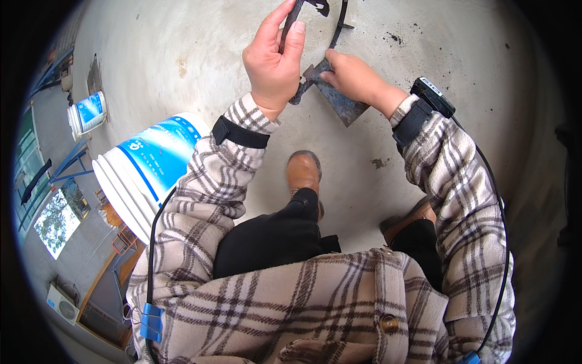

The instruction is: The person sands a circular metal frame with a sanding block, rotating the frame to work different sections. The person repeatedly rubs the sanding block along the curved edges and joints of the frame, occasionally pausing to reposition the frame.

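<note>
My left hand point(277, 63) grips a dark, rough strip point(291, 19) between thumb and fingers; its upper part runs out of the picture. A ragged dark flap point(323, 8) hangs near the top edge. My right hand point(354, 79) pinches a grey, stained flat metal plate point(343, 102), whose pointed corner faces down toward my feet. From behind the right hand a thin dark curved stem point(338, 32) with a short side spur rises out of view. A dark, crusted piece point(298, 94) shows at the plate's left end, beside my left wrist. How these parts join cannot be told.
A white bucket point(109, 182) with a blue label stands close to my left arm. Farther left is a smaller-looking bucket point(91, 113). Dark crumbs point(394, 38) lie on the concrete floor point(218, 54). My brown boots point(303, 170) are below. Black cables point(495, 182) run along both sleeves.
</note>
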Demonstrator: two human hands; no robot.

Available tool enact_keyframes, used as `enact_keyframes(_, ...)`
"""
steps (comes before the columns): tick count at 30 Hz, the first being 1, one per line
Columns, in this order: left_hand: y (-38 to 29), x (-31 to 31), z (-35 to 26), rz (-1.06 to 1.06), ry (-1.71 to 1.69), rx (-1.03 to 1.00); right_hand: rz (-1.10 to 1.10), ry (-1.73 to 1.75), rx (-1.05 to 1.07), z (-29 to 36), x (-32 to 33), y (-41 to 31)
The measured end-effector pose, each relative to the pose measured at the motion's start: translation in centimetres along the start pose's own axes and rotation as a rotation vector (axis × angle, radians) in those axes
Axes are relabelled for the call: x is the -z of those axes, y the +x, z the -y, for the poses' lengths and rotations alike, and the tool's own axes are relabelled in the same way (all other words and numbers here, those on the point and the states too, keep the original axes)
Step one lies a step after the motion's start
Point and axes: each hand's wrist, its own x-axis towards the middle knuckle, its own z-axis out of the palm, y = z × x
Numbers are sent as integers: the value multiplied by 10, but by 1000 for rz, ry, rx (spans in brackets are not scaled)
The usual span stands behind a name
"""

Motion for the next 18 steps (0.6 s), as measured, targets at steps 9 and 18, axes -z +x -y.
enact_keyframes(9, -67, 120, 73, 36, -57, 335, -72, 228, -43, -26, -41, -64)
enact_keyframes(18, -51, 107, 55, -34, -532, 579, 65, 717, -122, -14, -43, -69)
